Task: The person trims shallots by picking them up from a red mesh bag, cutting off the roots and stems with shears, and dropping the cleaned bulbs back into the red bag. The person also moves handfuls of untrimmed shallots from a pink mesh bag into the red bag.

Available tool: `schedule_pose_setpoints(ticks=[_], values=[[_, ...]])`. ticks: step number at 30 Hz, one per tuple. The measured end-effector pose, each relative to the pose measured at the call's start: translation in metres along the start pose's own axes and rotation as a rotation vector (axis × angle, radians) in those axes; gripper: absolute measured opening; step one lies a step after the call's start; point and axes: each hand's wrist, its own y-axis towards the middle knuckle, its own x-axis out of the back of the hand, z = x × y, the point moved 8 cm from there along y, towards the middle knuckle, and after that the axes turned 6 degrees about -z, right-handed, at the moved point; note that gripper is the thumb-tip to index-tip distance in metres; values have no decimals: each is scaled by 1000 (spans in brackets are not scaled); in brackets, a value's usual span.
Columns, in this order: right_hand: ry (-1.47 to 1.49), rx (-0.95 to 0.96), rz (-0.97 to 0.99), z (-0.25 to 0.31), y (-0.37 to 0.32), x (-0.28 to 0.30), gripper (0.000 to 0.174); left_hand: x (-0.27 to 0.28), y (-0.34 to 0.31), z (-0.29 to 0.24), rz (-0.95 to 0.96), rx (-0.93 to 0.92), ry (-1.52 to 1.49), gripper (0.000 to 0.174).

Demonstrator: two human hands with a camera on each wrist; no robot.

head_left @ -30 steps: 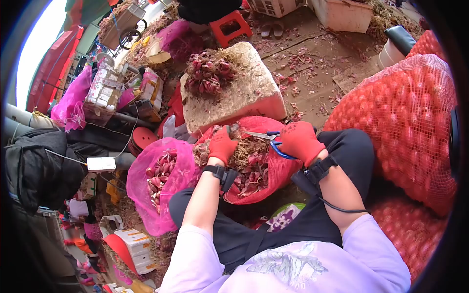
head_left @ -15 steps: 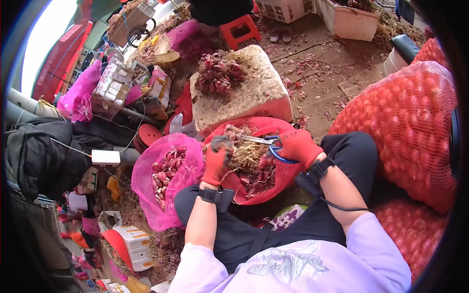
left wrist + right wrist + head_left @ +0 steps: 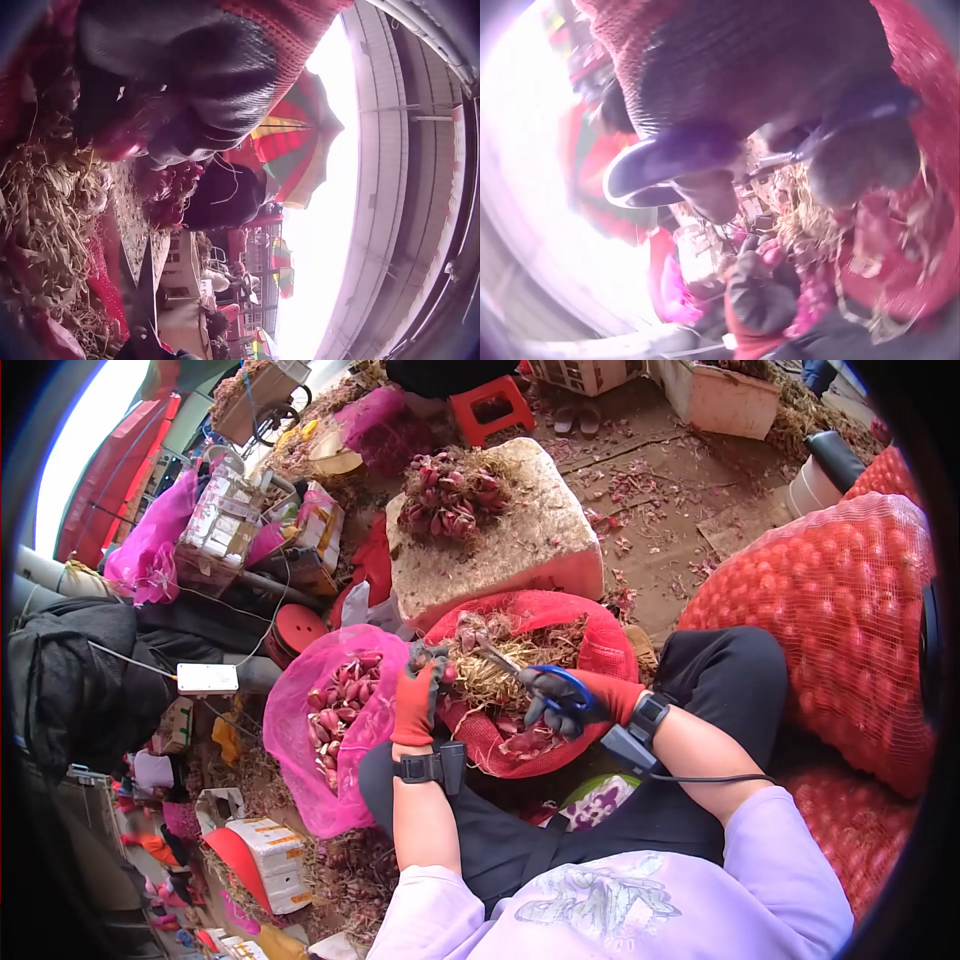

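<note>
My left hand point(image 3: 417, 695), in a red glove with a dark coated palm, pinches a small reddish shallot point(image 3: 449, 673) at the left rim of the red mesh bag point(image 3: 615, 645). In the left wrist view, part of the shallot point(image 3: 120, 144) shows under the dark fingers. My right hand point(image 3: 590, 698), gloved alike, holds blue-handled scissors point(image 3: 567, 692) over that bag, fingers through the loops. The blades point up and left toward the left hand, slightly parted in the left wrist view. Dry stems point(image 3: 490, 680) and shallots fill the red bag. Trimmed shallots point(image 3: 342, 695) lie in the pink mesh bag point(image 3: 285, 725).
A dirty white foam block point(image 3: 545, 510) bearing a shallot bunch point(image 3: 455, 495) stands beyond the bags. Large, full red mesh sacks point(image 3: 820, 620) crowd the right side. Boxes point(image 3: 220, 525) and a red stool point(image 3: 490, 410) stand farther off. My bent legs flank the red bag.
The left hand has drawn back from the stems and turned, showing its dark palm side and a shallot. The right hand has turned over and lowered, tilting the scissors from nearly level to pointing up-left.
</note>
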Motion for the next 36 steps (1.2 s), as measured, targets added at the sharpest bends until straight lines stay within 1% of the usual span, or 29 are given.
schedule_pose_setpoints(ticks=[4, 7, 9, 11, 13, 14, 15, 16, 19, 22, 24, 25, 27, 28, 31, 32, 35, 36], values=[[152, 128, 55, -6, 11, -31, 58, 14, 10, 15, -77, 22, 27, 19], [185, 145, 117, -7, 32, -26, 45, 13, 12, 20, -80, 25, -32, 19], [161, 273, 164, -1, 38, -25, 43, 10, 13, 20, -53, 25, -56, 19], [241, 35, 136, -11, 50, -23, 41, 17, 19, 28, -74, 18, -61, 20], [185, 228, 127, 4, 40, -26, 42, 26, 26, 32, -87, 11, -114, 21], [221, 199, 139, 9, 36, -29, 41, 24, 21, 27, -97, 16, -169, 21], [190, 260, 178, 8, 35, -31, 41, 24, 17, 24, -111, 20, -230, 22], [154, 323, 215, 7, 35, -29, 41, 25, 20, 28, -133, 12, -227, 23], [193, 225, 190, 6, 27, -33, 42, 25, 21, 30, -146, 23, -141, 24], [169, 159, 116, 6, 35, -32, 42, 19, 20, 29, -94, 12, -139, 24], [217, 160, 143, 8, 42, -36, 41, 14, 14, 23, -53, -29, -12, 24], [172, 207, 88, 11, 45, -35, 41, 12, 12, 21, -32, -48, 53, 23], [79, 301, -27, 19, 46, -37, 41, 7, 7, 20, -48, 46, 8, 22], [129, 179, -98, 10, 55, -35, 46, 6, 6, 21, -55, 91, -15, 22], [133, 194, -187, 0, 78, -17, 44, 6, 11, 14, 58, -82, 33, 17], [150, 112, -169, 8, 62, -24, 40, -5, 0, 9, 43, 127, -257, 17], [373, 39, -82, 11, 48, -35, 38, -17, -12, -12, 249, 42, -325, 24], [269, 311, -130, 25, 36, -34, 38, -23, -16, -17, 285, 48, -369, 28]])
